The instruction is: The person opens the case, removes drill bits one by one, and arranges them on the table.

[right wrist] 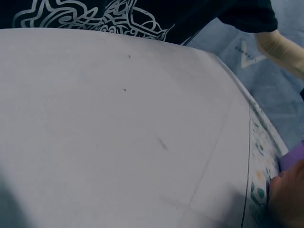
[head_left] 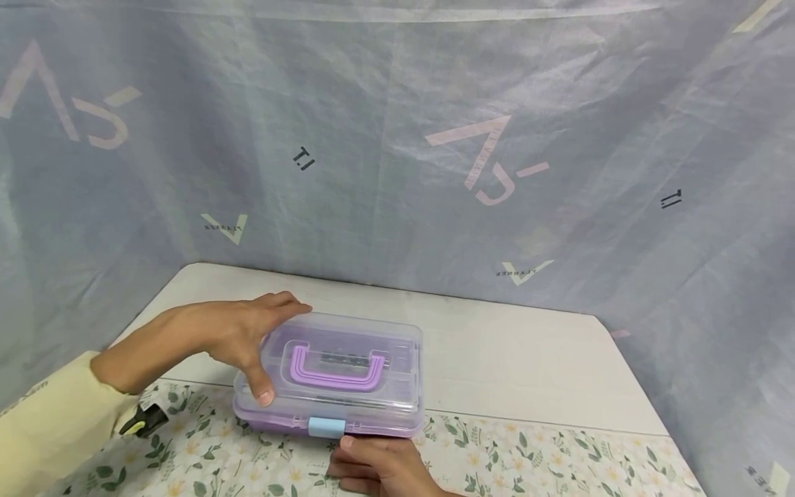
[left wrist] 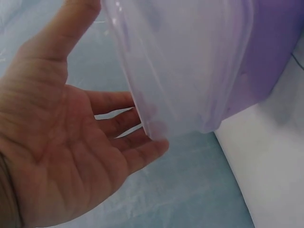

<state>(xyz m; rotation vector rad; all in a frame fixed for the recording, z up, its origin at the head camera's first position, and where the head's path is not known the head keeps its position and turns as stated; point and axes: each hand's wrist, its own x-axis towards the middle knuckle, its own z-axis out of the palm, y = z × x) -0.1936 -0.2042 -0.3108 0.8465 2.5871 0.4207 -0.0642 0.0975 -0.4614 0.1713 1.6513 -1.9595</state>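
A storage box [head_left: 357, 404] with a purple base, see-through lid, purple carry handle [head_left: 338, 379] and pale blue latch [head_left: 326, 427] lies with its lid down. My left hand [head_left: 239, 335] spans the lid's left end, thumb over the front part and fingers at the back. In the left wrist view the palm [left wrist: 71, 142] stands away from the lid [left wrist: 175, 61], with the fingertips along its edge. My right hand [head_left: 388, 466] is low at the box's front, thumb tip right at the latch's lower corner, the other fingers loosely bent below it.
The box stands on a leafy floral cloth [head_left: 522, 455] that covers the front of a white table [head_left: 515, 366]. Grey-blue printed curtains [head_left: 385, 172] enclose the back and sides. A black device [head_left: 149, 420] sits at the left wrist. Dark clothing [right wrist: 142, 19] borders the table in the right wrist view.
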